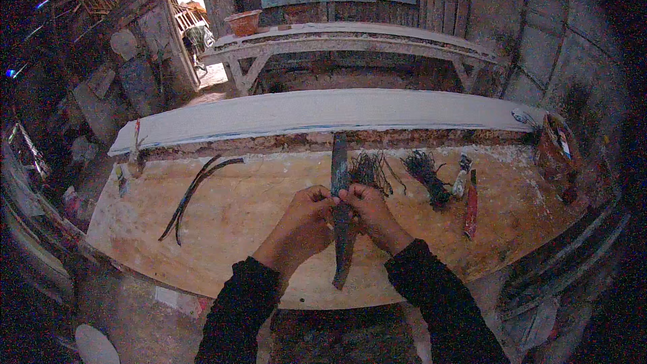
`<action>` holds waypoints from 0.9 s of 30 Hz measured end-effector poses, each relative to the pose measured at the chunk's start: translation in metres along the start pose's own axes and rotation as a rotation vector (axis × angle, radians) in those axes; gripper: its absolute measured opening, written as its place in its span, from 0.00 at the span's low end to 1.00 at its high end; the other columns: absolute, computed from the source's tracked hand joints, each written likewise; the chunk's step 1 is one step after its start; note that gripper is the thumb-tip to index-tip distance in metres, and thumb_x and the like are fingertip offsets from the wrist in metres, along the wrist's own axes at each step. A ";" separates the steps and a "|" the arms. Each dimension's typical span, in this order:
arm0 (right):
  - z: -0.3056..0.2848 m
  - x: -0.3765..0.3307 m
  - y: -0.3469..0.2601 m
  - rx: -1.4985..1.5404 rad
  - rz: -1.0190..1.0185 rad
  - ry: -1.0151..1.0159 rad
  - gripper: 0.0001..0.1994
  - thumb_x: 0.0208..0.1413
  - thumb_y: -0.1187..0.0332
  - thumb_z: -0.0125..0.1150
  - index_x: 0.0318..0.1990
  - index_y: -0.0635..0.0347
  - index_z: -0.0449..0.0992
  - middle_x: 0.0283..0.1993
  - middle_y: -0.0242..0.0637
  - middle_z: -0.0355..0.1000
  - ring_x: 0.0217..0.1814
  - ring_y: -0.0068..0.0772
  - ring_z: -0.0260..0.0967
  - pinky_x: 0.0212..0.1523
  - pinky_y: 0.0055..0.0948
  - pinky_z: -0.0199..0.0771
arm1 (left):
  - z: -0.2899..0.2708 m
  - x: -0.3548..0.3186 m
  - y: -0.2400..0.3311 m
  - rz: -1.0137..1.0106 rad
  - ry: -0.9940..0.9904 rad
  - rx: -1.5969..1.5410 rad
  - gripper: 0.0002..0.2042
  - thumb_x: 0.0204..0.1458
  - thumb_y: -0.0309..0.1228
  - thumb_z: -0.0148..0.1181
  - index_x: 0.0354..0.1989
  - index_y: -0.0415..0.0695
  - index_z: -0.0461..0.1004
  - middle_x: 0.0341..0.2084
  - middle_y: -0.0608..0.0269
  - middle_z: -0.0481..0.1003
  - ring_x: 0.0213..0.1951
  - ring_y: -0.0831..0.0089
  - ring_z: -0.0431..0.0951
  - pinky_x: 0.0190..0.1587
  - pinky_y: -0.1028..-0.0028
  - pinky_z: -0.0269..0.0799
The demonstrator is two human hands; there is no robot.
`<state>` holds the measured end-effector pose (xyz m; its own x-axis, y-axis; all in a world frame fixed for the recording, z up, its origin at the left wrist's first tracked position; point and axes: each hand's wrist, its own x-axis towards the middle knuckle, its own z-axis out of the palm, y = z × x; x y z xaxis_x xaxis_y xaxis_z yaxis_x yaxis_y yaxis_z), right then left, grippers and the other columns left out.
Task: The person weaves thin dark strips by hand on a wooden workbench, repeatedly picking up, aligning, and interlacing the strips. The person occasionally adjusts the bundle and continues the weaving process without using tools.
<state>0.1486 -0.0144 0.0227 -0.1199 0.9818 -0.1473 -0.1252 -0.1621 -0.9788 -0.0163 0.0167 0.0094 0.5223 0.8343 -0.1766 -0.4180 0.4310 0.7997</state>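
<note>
While both forearms in black sleeves (242,307) reach in from the lower edge, left hand (302,224) and right hand (375,217) meet near the middle of the wooden tabletop (145,239), over a dark flat strip (344,246). Strip lies lengthwise between the wrists, far end at the long white board (323,114), near end close to the tabletop's front edge. Fingers of each hand: bent, thumb and forefinger drawn near each other, tips at the strip; cannot tell whether they pinch the strip itself or something finer in front of it, nor how fully they close. Left of the hands, well apart: dark slender strips (191,197), slightly curved. Right of the strip: a loose bundle of dark strands (367,170), partly behind the right hand; farther right, a second, tighter bundle (426,176). Beyond that, a small pale object (461,176), kind unclear, and a narrow red tool (471,212), lying lengthwise. Brown container (551,152) at the tabletop's right end. Background: bench (350,46) carrying an orange-brown bowl (243,23) near its left end.
</note>
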 end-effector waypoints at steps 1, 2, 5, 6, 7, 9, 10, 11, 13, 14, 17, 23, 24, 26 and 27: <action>-0.004 0.004 0.006 -0.055 -0.036 -0.042 0.10 0.58 0.61 0.56 0.30 0.55 0.69 0.25 0.24 0.67 0.25 0.17 0.65 0.24 0.21 0.69 | -0.009 0.009 -0.004 0.024 -0.004 0.063 0.03 0.51 0.23 0.57 0.31 0.42 0.70 0.24 0.59 0.74 0.26 0.69 0.75 0.29 0.69 0.73; -0.011 0.010 0.018 -0.106 -0.071 -0.080 0.10 0.57 0.61 0.57 0.30 0.55 0.69 0.25 0.24 0.66 0.25 0.17 0.65 0.23 0.21 0.68 | 0.000 0.009 -0.004 0.028 0.012 -0.040 0.03 0.51 0.23 0.57 0.31 0.42 0.69 0.24 0.60 0.73 0.25 0.69 0.75 0.28 0.69 0.73; -0.002 0.002 0.010 -0.059 -0.018 -0.149 0.09 0.56 0.62 0.59 0.29 0.54 0.69 0.23 0.23 0.64 0.23 0.16 0.63 0.21 0.20 0.65 | 0.017 -0.003 0.005 0.072 0.079 -0.239 0.03 0.51 0.23 0.58 0.30 0.43 0.69 0.23 0.61 0.73 0.25 0.70 0.74 0.28 0.69 0.72; 0.002 -0.004 0.003 -0.010 0.025 -0.153 0.08 0.56 0.63 0.60 0.29 0.53 0.69 0.23 0.22 0.63 0.23 0.16 0.62 0.21 0.20 0.65 | 0.016 -0.003 0.008 0.086 0.085 -0.228 0.03 0.52 0.24 0.58 0.30 0.43 0.69 0.23 0.61 0.73 0.25 0.70 0.74 0.28 0.69 0.72; 0.001 -0.006 0.000 -0.053 0.010 -0.124 0.08 0.55 0.63 0.60 0.29 0.53 0.69 0.23 0.22 0.64 0.23 0.16 0.62 0.21 0.20 0.64 | 0.017 -0.003 0.009 0.101 0.091 -0.217 0.04 0.52 0.24 0.58 0.30 0.43 0.69 0.23 0.62 0.73 0.24 0.71 0.74 0.28 0.69 0.72; -0.001 -0.005 -0.004 -0.137 -0.021 -0.068 0.08 0.55 0.63 0.60 0.29 0.53 0.69 0.24 0.23 0.65 0.23 0.16 0.62 0.20 0.19 0.64 | 0.034 -0.016 0.016 0.020 0.065 -0.221 0.04 0.53 0.25 0.57 0.30 0.43 0.68 0.23 0.63 0.73 0.25 0.72 0.73 0.27 0.71 0.71; -0.001 -0.005 -0.006 -0.108 -0.021 -0.056 0.08 0.56 0.63 0.60 0.29 0.53 0.69 0.24 0.23 0.65 0.22 0.15 0.62 0.20 0.19 0.64 | 0.040 -0.020 0.018 -0.022 0.050 -0.224 0.04 0.53 0.25 0.57 0.30 0.43 0.68 0.23 0.63 0.73 0.25 0.73 0.73 0.26 0.72 0.70; -0.001 -0.004 -0.007 -0.079 -0.022 -0.047 0.08 0.56 0.63 0.59 0.29 0.53 0.69 0.23 0.22 0.65 0.22 0.15 0.62 0.20 0.19 0.64 | 0.037 -0.019 0.016 -0.023 0.032 -0.218 0.03 0.53 0.26 0.57 0.30 0.43 0.69 0.23 0.63 0.73 0.25 0.74 0.73 0.26 0.73 0.69; -0.001 -0.002 -0.005 -0.053 -0.030 -0.033 0.09 0.56 0.62 0.59 0.29 0.53 0.69 0.23 0.22 0.65 0.21 0.15 0.62 0.20 0.18 0.64 | 0.028 -0.016 0.010 -0.024 -0.002 -0.207 0.04 0.54 0.27 0.56 0.30 0.43 0.69 0.24 0.63 0.73 0.24 0.74 0.72 0.24 0.74 0.68; -0.003 0.000 -0.002 -0.054 -0.037 -0.025 0.09 0.56 0.62 0.59 0.29 0.53 0.69 0.23 0.22 0.65 0.21 0.15 0.62 0.19 0.18 0.63 | 0.028 -0.015 0.011 -0.002 0.025 -0.126 0.04 0.54 0.27 0.56 0.30 0.43 0.68 0.24 0.63 0.73 0.24 0.75 0.72 0.24 0.75 0.67; -0.002 -0.001 -0.002 -0.005 -0.060 0.012 0.08 0.56 0.62 0.58 0.29 0.53 0.69 0.23 0.22 0.66 0.21 0.15 0.63 0.18 0.18 0.63 | 0.028 -0.013 0.013 0.043 0.069 -0.041 0.05 0.55 0.30 0.56 0.30 0.43 0.68 0.25 0.64 0.71 0.23 0.76 0.70 0.23 0.76 0.65; -0.005 0.003 0.005 -0.003 -0.047 0.023 0.07 0.57 0.65 0.58 0.30 0.54 0.69 0.27 0.26 0.69 0.24 0.19 0.66 0.19 0.22 0.67 | 0.026 -0.012 0.020 0.067 0.065 0.018 0.07 0.54 0.31 0.58 0.33 0.44 0.67 0.26 0.65 0.68 0.22 0.72 0.71 0.23 0.73 0.68; -0.004 0.002 0.005 -0.001 -0.040 0.044 0.07 0.56 0.65 0.58 0.31 0.55 0.69 0.27 0.27 0.69 0.24 0.20 0.67 0.19 0.23 0.67 | 0.036 -0.018 0.020 0.016 0.065 -0.045 0.07 0.54 0.31 0.58 0.34 0.44 0.67 0.27 0.64 0.68 0.22 0.71 0.71 0.23 0.71 0.69; -0.006 0.006 0.012 0.014 -0.092 0.038 0.07 0.56 0.65 0.58 0.31 0.55 0.69 0.27 0.27 0.69 0.25 0.20 0.67 0.19 0.23 0.67 | 0.033 -0.017 0.012 -0.001 0.070 -0.023 0.08 0.53 0.29 0.59 0.35 0.44 0.66 0.28 0.63 0.68 0.24 0.69 0.72 0.26 0.68 0.71; -0.005 0.008 0.013 0.021 -0.116 0.030 0.07 0.56 0.65 0.58 0.31 0.56 0.69 0.27 0.28 0.68 0.25 0.20 0.67 0.19 0.23 0.67 | 0.023 -0.009 0.005 0.034 0.080 0.062 0.08 0.53 0.28 0.59 0.36 0.44 0.66 0.28 0.63 0.69 0.25 0.68 0.73 0.28 0.66 0.72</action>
<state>0.1507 -0.0083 0.0083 -0.0743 0.9965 -0.0379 -0.1569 -0.0492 -0.9864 -0.0062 0.0035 0.0282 0.4467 0.8738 -0.1925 -0.3865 0.3824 0.8393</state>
